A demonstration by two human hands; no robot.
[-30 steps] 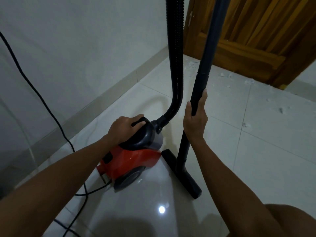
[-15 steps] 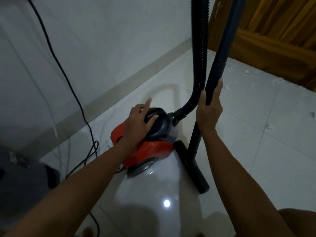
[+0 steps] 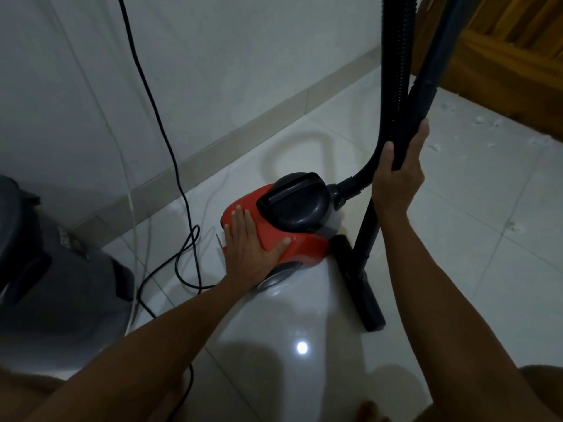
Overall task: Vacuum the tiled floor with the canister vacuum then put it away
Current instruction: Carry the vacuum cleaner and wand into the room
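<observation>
Wand [image 3: 426,95] upright, floor head [image 3: 362,287] nearward

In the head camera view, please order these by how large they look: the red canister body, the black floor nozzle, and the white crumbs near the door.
1. Red plastic canister body
2. Black flat floor nozzle
3. Small white crumbs, though they lie farther away.

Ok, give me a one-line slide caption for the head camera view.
Left hand flat on the red canister vacuum; right hand grips the upright wand.
</observation>
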